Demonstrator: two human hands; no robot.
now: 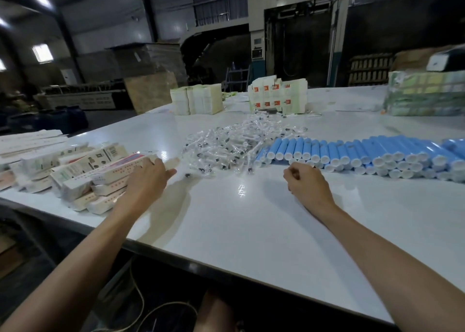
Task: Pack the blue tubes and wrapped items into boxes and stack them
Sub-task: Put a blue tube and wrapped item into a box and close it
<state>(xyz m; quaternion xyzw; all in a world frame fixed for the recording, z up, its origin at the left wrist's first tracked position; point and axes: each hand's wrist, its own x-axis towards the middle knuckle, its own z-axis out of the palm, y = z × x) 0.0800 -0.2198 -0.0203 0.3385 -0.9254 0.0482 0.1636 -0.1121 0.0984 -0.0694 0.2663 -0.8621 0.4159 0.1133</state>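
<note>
Blue tubes [352,153] lie in rows right of the wrapped items [226,143] on the surface [239,218]. Left hand [148,178] rests flat on the packed boxes [95,175], seemingly stacking 1; right hand [307,180], curled and empty, probably picks a tube next.

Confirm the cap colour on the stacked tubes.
White caps on light-blue tubes, clearest in the head view.

On the table [251,231], boxes [83,173] lie left, wrapped items [226,143] centre, tubes [364,155] right.
</note>
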